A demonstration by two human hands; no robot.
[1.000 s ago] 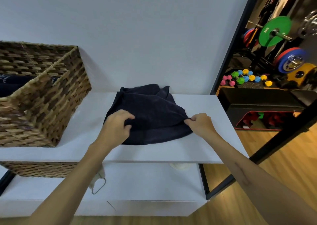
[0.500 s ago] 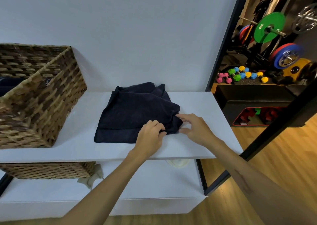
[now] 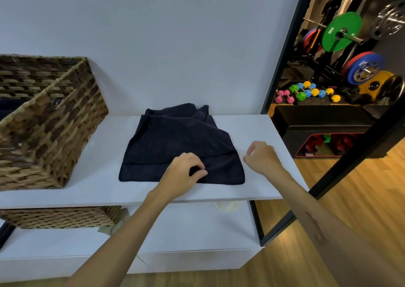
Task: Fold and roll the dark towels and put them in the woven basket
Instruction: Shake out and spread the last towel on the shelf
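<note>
Soft dark navy terry towel, frame centre: I am pinching its near hem with left hand; right hand is hovering loosely curled, empty.

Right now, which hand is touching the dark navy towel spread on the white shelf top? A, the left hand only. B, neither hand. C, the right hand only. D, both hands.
A: the left hand pinches the dark navy towel near its front edge, while the right hand hovers beside it, loosely curled, over the white shelf top.
</note>
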